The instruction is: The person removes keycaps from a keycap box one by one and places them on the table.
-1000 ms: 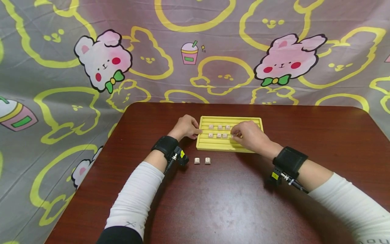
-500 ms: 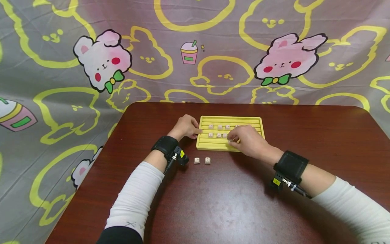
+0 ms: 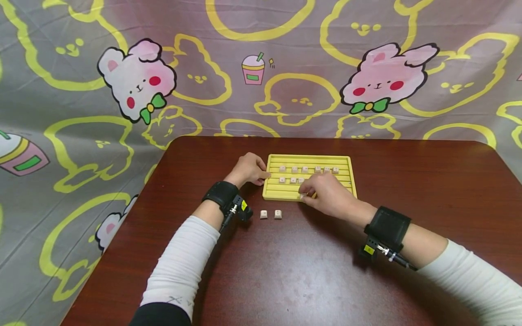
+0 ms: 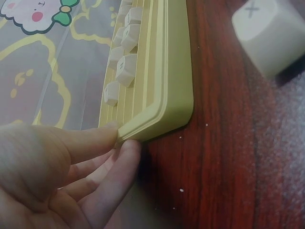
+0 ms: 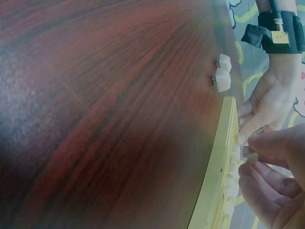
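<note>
Step in hand, as judged: setting small keycaps into the grooves of the yellow tray (image 3: 349, 159), mid-way through. Right hand (image 3: 326, 195) hovered over the tray's near edge, its fingers (image 5: 259, 143) curled and pinching one pale keycap (image 5: 249, 154) just above the near rows. Left hand (image 3: 248, 170) steadied the tray at its left edge; fingers (image 4: 102, 138) lay fairly straight, tips touching the rim, not wrapped around it.

Tray sat on the bench (image 3: 285, 271), center-far, long axis running left to right, grooves parallel to that axis. Far row keycaps (image 3: 326, 170) and second row keycaps (image 3: 292, 180) stood legend-up, spaced along the grooves. Two loose keycaps (image 3: 271, 214) lay on the bench just near of the tray, left of the right hand, apart from both hands.

Pinched keycap's facing couldn't be read; too small and blurred.

Next move likely called for lowering the keycap squarely into a groove, top side up, lined with its neighbours, while the left hand blocked the tray from sliding.
</note>
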{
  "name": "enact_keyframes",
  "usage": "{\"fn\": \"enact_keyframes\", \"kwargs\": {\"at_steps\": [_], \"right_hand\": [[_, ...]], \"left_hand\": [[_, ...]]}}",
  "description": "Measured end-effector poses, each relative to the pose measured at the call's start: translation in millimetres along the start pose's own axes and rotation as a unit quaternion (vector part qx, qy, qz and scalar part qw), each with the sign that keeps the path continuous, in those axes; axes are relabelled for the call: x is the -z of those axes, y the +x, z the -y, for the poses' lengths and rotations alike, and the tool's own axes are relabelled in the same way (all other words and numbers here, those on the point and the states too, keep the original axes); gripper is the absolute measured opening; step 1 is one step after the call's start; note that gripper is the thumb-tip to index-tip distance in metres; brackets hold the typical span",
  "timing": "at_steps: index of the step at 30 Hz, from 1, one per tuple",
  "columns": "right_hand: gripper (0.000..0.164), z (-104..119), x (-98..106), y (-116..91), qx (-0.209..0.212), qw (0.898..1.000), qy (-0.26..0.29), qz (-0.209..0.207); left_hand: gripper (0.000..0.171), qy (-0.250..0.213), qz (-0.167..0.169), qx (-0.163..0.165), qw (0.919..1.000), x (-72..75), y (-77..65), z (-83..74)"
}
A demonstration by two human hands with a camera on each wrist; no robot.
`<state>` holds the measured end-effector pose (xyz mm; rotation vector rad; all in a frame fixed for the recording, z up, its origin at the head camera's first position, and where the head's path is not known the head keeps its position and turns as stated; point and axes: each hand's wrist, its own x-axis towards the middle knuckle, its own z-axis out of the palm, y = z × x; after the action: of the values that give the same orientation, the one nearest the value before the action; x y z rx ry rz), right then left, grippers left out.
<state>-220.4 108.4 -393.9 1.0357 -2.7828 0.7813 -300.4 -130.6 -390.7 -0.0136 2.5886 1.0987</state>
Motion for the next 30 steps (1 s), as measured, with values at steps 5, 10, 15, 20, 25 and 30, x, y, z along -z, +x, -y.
{"fn": "enact_keyframes", "kwargs": {"at_steps": [5, 10, 15, 20, 25, 30], "right_hand": [[0.005, 2.5, -1.2, -0.5, -0.008, 1.000, 0.002, 0.008], [0.005, 3.6, -3.7, -1.6, -0.016, 1.000, 0.011, 0.021], [0.005, 5.3, -7.5, -1.5, -0.011, 1.000, 0.013, 0.025], [0.004, 8.4, -10.8, -1.1, -0.013, 0.999, 0.012, 0.030], [0.004, 11.3, -14.5, -0.3, -0.006, 0.999, 0.013, 0.036], [0.004, 13.7, -18.9, 0.1, -0.009, 0.999, 0.019, 0.043]], "left_hand": [[0.021, -0.006, 0.001, -0.001, 1.0000, -0.8, 0.7, 0.6], [0.021, -0.008, 0.004, -0.003, 1.0000, -0.8, 1.0, 1.3], [0.020, -0.011, 0.003, -0.002, 0.9999, -0.1, 1.6, 1.6], [0.021, -0.011, 0.001, -0.002, 0.9999, -0.3, 2.2, 2.1], [0.020, -0.010, -0.001, -0.001, 0.9999, -0.9, 3.2, 3.2], [0.020, -0.006, 0.000, -0.001, 1.0000, -0.9, 2.9, 4.1]]}}
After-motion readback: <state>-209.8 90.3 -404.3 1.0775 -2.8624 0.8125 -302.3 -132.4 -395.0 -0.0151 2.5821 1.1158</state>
